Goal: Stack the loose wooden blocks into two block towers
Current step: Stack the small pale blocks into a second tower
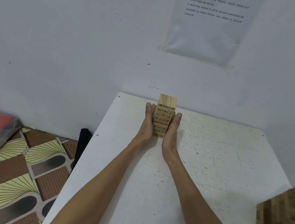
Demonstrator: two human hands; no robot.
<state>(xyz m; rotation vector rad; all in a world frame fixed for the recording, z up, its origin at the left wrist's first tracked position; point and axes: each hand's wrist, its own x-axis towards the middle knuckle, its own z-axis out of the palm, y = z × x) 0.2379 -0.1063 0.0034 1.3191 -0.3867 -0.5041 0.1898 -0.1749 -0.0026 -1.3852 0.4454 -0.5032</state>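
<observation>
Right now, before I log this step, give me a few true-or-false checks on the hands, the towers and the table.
1. The left hand and right hand lie flat against opposite sides of the numbered tower. True.
2. The numbered tower stands at the near edge of the table. False: it stands at the far end, close to the wall.
3. A second block tower shows at the right edge of the view. True.
4. The left hand pinches a loose block. False: its straight fingers rest against the tower's side.
</observation>
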